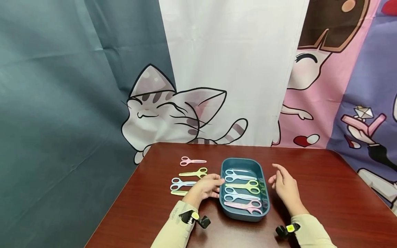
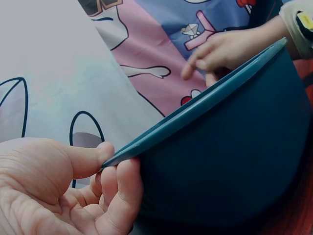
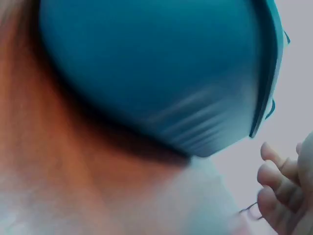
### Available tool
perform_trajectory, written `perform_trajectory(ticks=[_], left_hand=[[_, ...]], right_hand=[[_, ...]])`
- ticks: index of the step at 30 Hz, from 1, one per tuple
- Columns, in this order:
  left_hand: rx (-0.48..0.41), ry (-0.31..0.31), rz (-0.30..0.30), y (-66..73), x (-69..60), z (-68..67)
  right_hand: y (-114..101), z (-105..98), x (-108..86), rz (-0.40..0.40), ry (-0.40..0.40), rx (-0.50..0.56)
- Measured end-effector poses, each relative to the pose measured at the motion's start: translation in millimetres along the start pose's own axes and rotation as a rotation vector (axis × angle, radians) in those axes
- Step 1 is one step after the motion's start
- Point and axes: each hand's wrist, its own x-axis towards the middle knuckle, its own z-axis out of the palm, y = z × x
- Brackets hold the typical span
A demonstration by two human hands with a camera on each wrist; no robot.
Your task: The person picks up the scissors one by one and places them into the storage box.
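A teal-blue, rounded rectangular plastic box (image 1: 243, 217) sits on a glossy reddish-brown wooden surface (image 1: 133, 206), between the person's hands. The left hand (image 1: 206, 187) pinches the box's left rim, thumb over the edge and bent fingers against the outer wall, so its grip is clamped on the box. The right hand (image 1: 286, 189) is just beside the box on the other side, its grip apart: the index finger stretches out and the others bend loosely. The right wrist view is blurred, but the fingertips there seem near the rim and apart from it.

Four small pairs of scissors lie crosswise in the box. From far to near they are pale blue scissors (image 1: 241, 177), yellow-green scissors (image 1: 245, 186), light blue scissors (image 1: 242, 196) and pink scissors (image 1: 242, 206); both blue pairs have their handles to the left, the other two to the right.

Left of the box, on the surface, lie rose-pink scissors (image 1: 193, 161), lime-coloured scissors (image 1: 192, 174), sky-blue scissors (image 1: 184, 184) and, nearest, a slim yellow-green piece (image 1: 178, 193) partly hidden by the left hand. Behind hangs a fabric backdrop (image 1: 223, 51) printed with cartoon figures
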Motion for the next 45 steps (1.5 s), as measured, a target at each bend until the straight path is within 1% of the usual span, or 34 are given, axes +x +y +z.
perform_trajectory(ticks=[3, 5, 7, 9, 10, 12, 14, 15, 19, 23, 25, 27, 29, 31, 32, 34, 35, 36, 37, 39, 40, 41, 42, 43, 45], left_hand=[[-0.004, 0.006, 0.008, -0.4, -0.2, 1.8], [-0.007, 0.007, 0.010, -0.2, -0.1, 3.0], [-0.007, 0.009, 0.011, 0.0, -0.8, 1.9], [-0.008, 0.008, 0.013, 0.7, -1.3, 2.1], [-0.008, 0.008, 0.013, 1.2, -1.2, 2.4], [-0.005, 0.009, 0.013, 2.2, -0.7, 3.2], [-0.002, 0.010, 0.013, 3.2, 0.3, 3.6], [-0.001, 0.009, 0.011, 3.4, 1.1, 3.5], [0.000, 0.011, 0.012, 5.2, 0.7, 3.3], [0.009, 0.013, 0.008, 6.7, -0.7, 4.0], [0.035, 0.020, 0.006, 7.8, -1.2, 4.3], [0.074, 0.040, 0.004, 9.4, -1.9, 3.2], [0.120, 0.071, 0.016, 12.4, -1.5, -1.1], [0.161, 0.114, 0.036, 19.1, -0.3, -9.8], [0.185, 0.138, 0.051, 23.7, 1.0, -16.1], [0.256, 0.199, 0.095, 35.1, 5.2, -31.9], [0.331, 0.238, 0.130, 41.4, 8.4, -40.8], [0.433, 0.288, 0.160, 47.9, 11.5, -49.8], [0.555, 0.337, 0.196, 53.4, 15.1, -58.9], [0.819, 0.436, 0.247, 61.7, 23.0, -76.1], [0.946, 0.476, 0.257, 63.6, 26.9, -83.0], [1.053, 0.504, 0.255, 64.7, 30.5, -89.4], [1.130, 0.511, 0.246, 64.5, 33.5, -95.0], [1.188, 0.502, 0.237, 63.2, 36.4, -100.1], [1.265, 0.476, 0.209, 58.5, 40.7, -108.1]], right_hand=[[10.6, -0.7, -3.6, 0.112, -0.112, 0.221], [14.3, -0.5, -6.8, 0.213, -0.180, 0.378], [14.7, 2.9, -10.2, 0.318, -0.232, 0.508], [13.7, 4.5, -13.5, 0.403, -0.280, 0.608], [12.9, 4.9, -14.6, 0.433, -0.305, 0.640], [11.5, 5.4, -15.6, 0.460, -0.356, 0.697], [11.1, 6.3, -15.8, 0.467, -0.385, 0.755], [11.3, 7.5, -15.5, 0.464, -0.387, 0.777], [13.2, 11.5, -14.8, 0.424, -0.405, 0.876], [17.6, 13.0, -15.1, 0.388, -0.423, 0.927], [20.1, 12.7, -15.3, 0.377, -0.428, 0.938], [22.5, 12.4, -15.3, 0.364, -0.436, 0.945], [24.5, 12.6, -15.2, 0.353, -0.445, 0.955], [25.8, 13.6, -15.4, 0.346, -0.449, 0.966], [26.0, 14.2, -15.6, 0.344, -0.451, 0.971], [26.1, 15.4, -16.2, 0.342, -0.457, 0.985], [25.9, 16.0, -16.5, 0.340, -0.458, 0.990], [25.6, 16.4, -16.5, 0.338, -0.459, 0.994], [25.4, 16.9, -16.4, 0.336, -0.460, 0.999], [24.8, 17.7, -15.7, 0.332, -0.458, 1.003], [24.8, 17.5, -16.0, 0.330, -0.454, 1.004], [24.8, 17.4, -16.3, 0.330, -0.450, 1.004], [24.9, 17.4, -16.5, 0.331, -0.447, 1.005], [25.0, 17.6, -16.8, 0.332, -0.446, 1.006], [25.3, 18.6, -17.5, 0.333, -0.452, 1.012]])
